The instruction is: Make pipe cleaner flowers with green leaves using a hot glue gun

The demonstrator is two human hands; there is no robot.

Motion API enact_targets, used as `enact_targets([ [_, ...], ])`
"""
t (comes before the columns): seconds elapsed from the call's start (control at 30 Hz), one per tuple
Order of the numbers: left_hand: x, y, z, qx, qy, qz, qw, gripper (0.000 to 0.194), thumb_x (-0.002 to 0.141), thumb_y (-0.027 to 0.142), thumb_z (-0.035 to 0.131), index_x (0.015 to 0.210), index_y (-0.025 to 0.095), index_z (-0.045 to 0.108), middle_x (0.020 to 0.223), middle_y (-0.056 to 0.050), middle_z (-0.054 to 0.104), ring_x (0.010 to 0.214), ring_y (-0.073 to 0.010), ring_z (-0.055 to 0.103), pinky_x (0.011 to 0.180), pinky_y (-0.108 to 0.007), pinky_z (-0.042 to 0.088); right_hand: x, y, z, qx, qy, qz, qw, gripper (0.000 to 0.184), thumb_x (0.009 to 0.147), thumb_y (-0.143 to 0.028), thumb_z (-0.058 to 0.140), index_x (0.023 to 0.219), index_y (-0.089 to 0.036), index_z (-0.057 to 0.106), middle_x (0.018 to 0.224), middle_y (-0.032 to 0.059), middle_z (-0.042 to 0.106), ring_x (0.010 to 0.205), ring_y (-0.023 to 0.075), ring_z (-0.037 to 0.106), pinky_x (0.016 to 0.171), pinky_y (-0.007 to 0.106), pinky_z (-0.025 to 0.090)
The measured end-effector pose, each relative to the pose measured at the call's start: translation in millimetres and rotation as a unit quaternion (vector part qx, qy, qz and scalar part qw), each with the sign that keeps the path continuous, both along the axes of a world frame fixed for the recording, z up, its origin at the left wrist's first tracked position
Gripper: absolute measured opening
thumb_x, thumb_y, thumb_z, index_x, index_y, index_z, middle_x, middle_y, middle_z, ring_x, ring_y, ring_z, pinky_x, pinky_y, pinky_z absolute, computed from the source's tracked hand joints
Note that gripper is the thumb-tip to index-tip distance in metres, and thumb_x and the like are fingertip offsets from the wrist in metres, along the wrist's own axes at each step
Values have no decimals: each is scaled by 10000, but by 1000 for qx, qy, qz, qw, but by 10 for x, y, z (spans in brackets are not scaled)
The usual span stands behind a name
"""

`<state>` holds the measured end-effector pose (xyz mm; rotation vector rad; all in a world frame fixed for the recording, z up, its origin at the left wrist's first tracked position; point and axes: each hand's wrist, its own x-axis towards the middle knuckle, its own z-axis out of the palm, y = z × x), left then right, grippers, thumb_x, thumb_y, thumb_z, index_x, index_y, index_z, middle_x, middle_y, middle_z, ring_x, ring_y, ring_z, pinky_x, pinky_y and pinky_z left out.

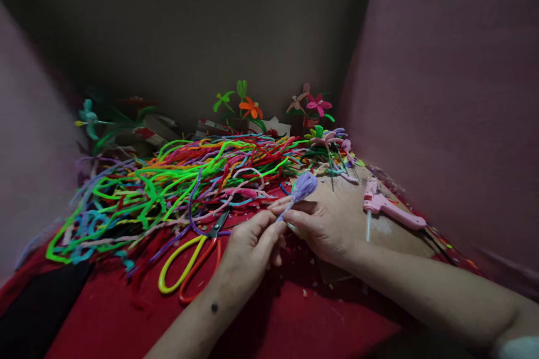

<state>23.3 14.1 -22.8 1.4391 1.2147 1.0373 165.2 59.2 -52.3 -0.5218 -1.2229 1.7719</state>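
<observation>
Between fingers (pixel 300 217), bud (pixel 305 186) rightward, perhaps upward.

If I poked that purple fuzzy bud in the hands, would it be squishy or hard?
The bud would probably squish a little, since it looks fuzzy and looped. It's likely light: the left hand and right hand just pinch its thin stem. It might bend and stay bent, like the curved fuzzy strips nearby.
</observation>
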Motion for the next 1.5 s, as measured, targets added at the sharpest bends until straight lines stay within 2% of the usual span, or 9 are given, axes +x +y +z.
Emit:
enact_targets([
  [0.07,1,-17,-41,125,116,55,984,145,846,272,522,828,160,612,729,-20,661,613,-130,617,560,-226,471,0,6,-3,12,-10,-36,999,177,767,-282,661,910,-200,728,790,23,689,722,142,604,718,277,452],
  [0.2,-26,-50,-151,336,300,90,888,158,877,189,481,953,139,610,816,-66,686,725,-169,645,673,-269,476,7,-5,24,8,-40,-56,998,171,771,-302,664,907,-230,739,785,14,691,749,147,589,748,286,436],
  [0.37,-60,-58,-167,391,335,84,853,163,885,125,447,960,134,592,770,-55,668,666,-146,630,632,-234,451,24,-21,101,22,-71,-43,996,182,752,-336,682,895,-247,750,741,7,679,684,128,542,732,281,412],
  [0.53,-35,-31,-79,270,270,83,920,183,884,172,434,844,165,612,675,-9,605,591,-114,558,569,-210,397,35,-12,135,11,-53,-1,999,255,738,-352,679,949,-222,736,773,16,675,639,113,499,617,249,379],
  [0.63,11,-20,20,152,163,67,972,194,874,270,465,812,173,620,568,34,497,508,-92,455,508,-202,347,35,-14,159,16,-45,2,999,235,771,-292,634,972,-210,725,746,11,664,623,108,499,626,251,391],
  [0.73,62,-3,152,39,34,31,998,232,846,335,497,712,165,580,496,64,394,413,-62,337,424,-193,268,36,-5,231,0,-9,9,1000,212,774,-262,605,931,-193,730,776,21,669,670,122,543,685,268,421],
  [0.97,176,145,345,-37,-98,16,994,216,770,345,583,672,156,548,473,81,376,359,-24,241,367,-177,157,115,125,380,-32,9,36,999,244,732,-277,628,932,-172,719,763,39,662,610,110,532,531,215,375],
  [1.2,240,158,189,-28,-70,70,995,203,755,337,603,690,145,592,453,83,349,376,-33,244,376,-184,176,147,169,198,43,-7,-11,999,176,768,-264,599,848,-170,725,747,14,637,633,107,472,613,243,391],
  [1.5,213,51,162,-42,-129,88,987,175,746,312,644,720,141,620,480,81,363,415,-20,243,389,-154,184,142,113,133,38,-17,-14,999,176,788,-276,609,874,-170,720,729,10,632,639,108,464,590,243,356],
])
